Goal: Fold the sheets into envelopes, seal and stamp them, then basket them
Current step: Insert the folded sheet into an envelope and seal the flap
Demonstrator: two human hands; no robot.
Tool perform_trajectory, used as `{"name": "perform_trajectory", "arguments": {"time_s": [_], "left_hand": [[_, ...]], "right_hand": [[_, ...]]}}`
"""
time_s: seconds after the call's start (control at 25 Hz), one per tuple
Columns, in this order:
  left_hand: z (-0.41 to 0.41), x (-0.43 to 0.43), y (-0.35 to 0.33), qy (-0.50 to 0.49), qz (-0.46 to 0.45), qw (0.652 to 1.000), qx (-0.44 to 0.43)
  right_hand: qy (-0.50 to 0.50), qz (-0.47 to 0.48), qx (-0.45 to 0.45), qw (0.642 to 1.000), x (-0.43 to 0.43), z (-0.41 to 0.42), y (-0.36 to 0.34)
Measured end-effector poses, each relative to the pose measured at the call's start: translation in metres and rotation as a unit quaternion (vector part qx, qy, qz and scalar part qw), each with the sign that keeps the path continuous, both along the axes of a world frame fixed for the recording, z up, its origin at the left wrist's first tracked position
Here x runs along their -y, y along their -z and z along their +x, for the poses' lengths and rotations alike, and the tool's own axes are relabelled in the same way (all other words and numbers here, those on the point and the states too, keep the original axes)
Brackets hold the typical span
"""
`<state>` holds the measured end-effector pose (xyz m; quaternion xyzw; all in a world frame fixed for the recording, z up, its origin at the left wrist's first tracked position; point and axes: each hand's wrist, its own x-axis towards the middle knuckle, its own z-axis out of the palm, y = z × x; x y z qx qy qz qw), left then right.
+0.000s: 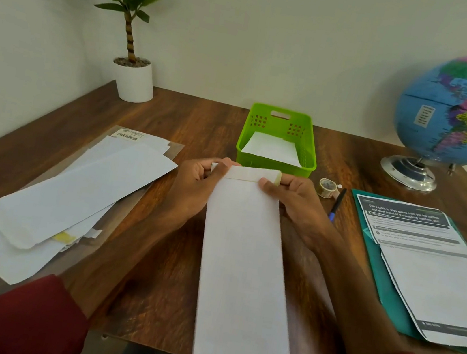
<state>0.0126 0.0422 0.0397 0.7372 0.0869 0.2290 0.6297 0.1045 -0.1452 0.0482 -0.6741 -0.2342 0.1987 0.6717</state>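
Wooden desk (192,122) — printed sheet (417,234) headed "Use a cloth to wipe".

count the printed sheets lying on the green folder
2 that I can tell: the top printed sheet with a dark header, and a second sheet overlapping its near end, both on the green folder. More may be hidden underneath.

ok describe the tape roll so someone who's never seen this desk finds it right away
Start at the green basket in the middle of the wooden table. Just past its near right corner lies the tape roll, beside a blue pen. It is the only small, round, clear thing there.
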Motion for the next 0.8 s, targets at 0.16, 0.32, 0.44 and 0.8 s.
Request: {"name": "perform_trajectory", "arguments": {"time_s": [0.16,0.32,0.44,0.8], "left_hand": [[-0.004,0.009,-0.009,0.013,-0.041,0.999,-0.003],[-0.008,0.012,-0.012,0.041,-0.041,0.998,0.01],[-0.01,0.01,-0.01,0.073,-0.037,0.997,-0.01],[-0.048,0.023,-0.015,0.171,-0.021,0.969,-0.176]], "right_hand": [[0.056,0.038,0.027,0.997,0.008,0.005,-0.011],[0.084,0.048,0.071,0.993,0.008,0.004,-0.012],[0.092,0.063,0.117,0.987,0.007,-0.004,-0.016],[0.171,0.083,0.209,0.959,-0.006,-0.01,-0.03]]}}
